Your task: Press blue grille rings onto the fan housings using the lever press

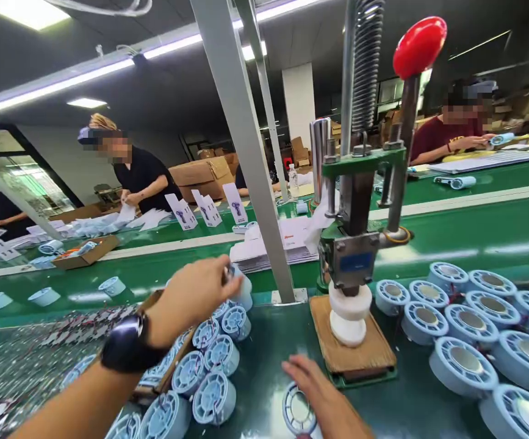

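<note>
The hand press point(358, 262) stands upright on the green worktop point(264, 366), its red knob point(420, 47) at the top of the lever; a white plastic head point(349, 311) sits beneath its metal body, over a brown base pad point(328, 356). To the left of the press, the left hand point(195, 292), with a black watch point(127, 343) on its wrist, reaches to a light blue round housing point(244, 291); its fingers are bent at the housing's near edge, though whether they are clamped on it I cannot tell. In front of the press and slightly left, the right hand point(323, 396) is beside a ring-shaped housing point(297, 410) with a pale centre, partly covering it; its fingers are outstretched and close together, not wrapped around it. More light blue housings point(215, 397) cluster left of the press, below the left hand; right of the press lie housings with silvery discs point(470, 323); behind and left of it rests a stack of printed sheets point(252, 256); farther behind, a person in a dark red top point(433, 137) holds a light blue handheld fan point(502, 139).
</note>
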